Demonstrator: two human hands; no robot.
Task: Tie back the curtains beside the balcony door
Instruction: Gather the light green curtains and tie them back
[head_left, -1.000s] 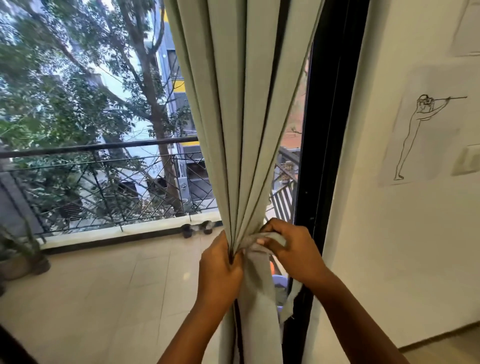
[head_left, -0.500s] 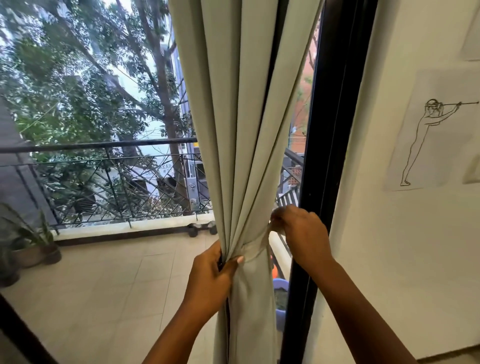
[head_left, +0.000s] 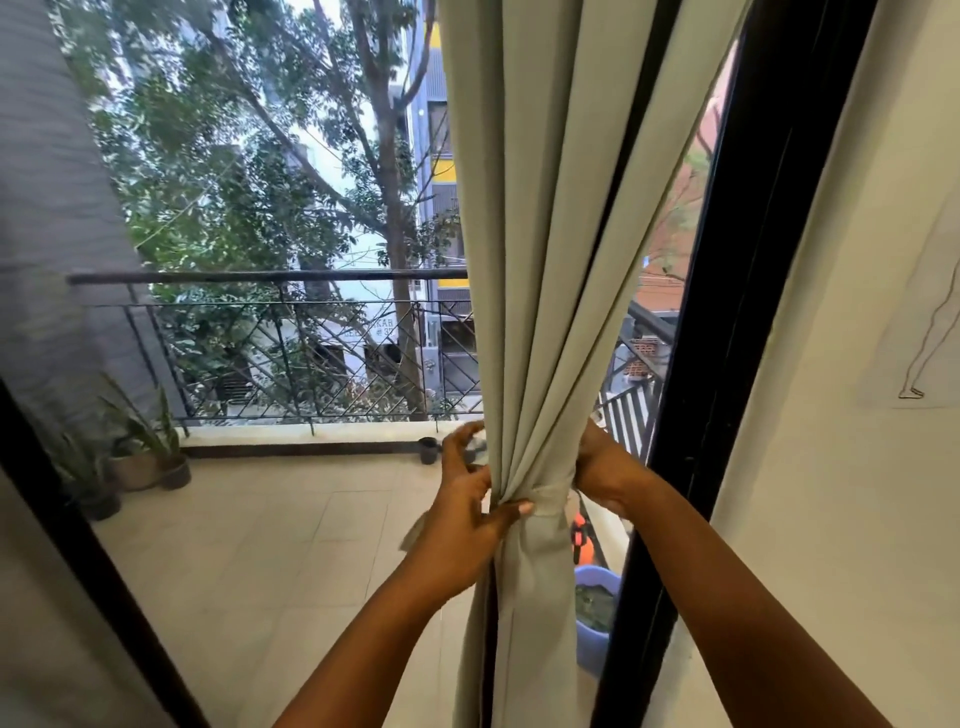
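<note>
A pale grey-green curtain (head_left: 540, 260) hangs gathered in folds beside the black door frame (head_left: 727, 312). A tie-back band of the same cloth (head_left: 548, 500) wraps the gathered waist. My left hand (head_left: 467, 514) grips the bundle from the left, its thumb pressed on the band and its fingers curled round the cloth's left edge. My right hand (head_left: 605, 470) reaches behind the curtain's right side and holds the band there; its fingers are hidden by the folds.
Beyond the glass lies a tiled balcony floor (head_left: 270, 561) with a black metal railing (head_left: 291, 332). Potted plants (head_left: 140, 457) stand at the left. A blue tub (head_left: 597, 613) and an orange object (head_left: 583, 543) sit behind the curtain. The white wall (head_left: 841, 467) carries a line drawing.
The band now sits wrapped around the curtain's waist. My right hand has slipped behind the folds, and my left hand has risen slightly along the left edge.
</note>
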